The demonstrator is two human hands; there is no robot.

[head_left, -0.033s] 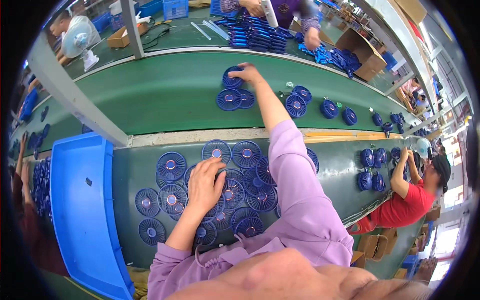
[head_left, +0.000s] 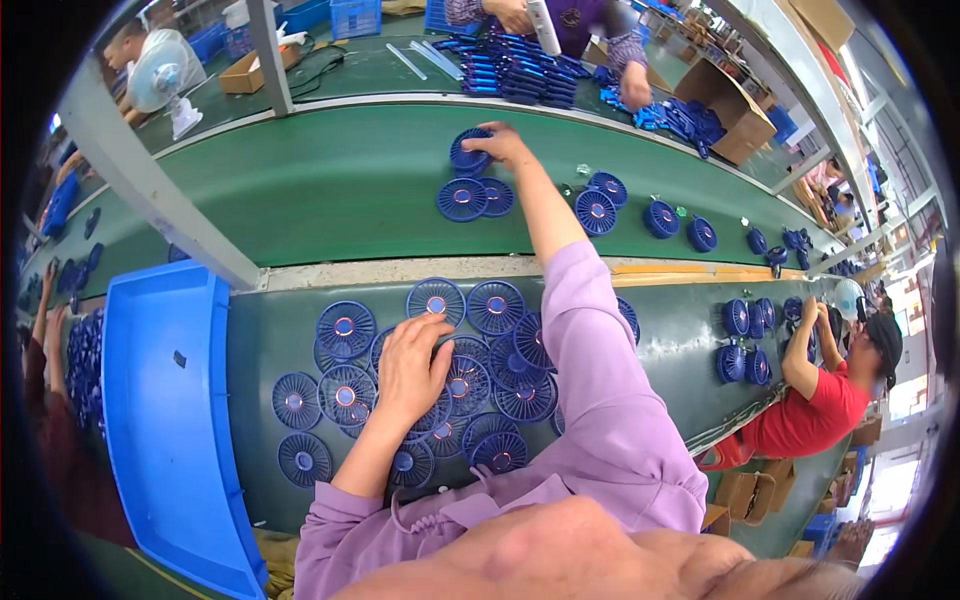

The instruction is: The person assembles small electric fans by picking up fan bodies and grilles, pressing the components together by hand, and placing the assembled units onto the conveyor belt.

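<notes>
This blue fan cage point(head_left: 466, 157) over the green belt point(head_left: 340, 190) looks light and stiff; I'd take its rim. My right hand point(head_left: 503, 147) curls round it; my left hand point(head_left: 411, 372), loosely open and apparently empty, covers other cages point(head_left: 346, 394).

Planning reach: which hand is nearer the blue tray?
Left. The left hand is over grilles, right of the tray; the right hand is farther off, over the green belt.
</notes>
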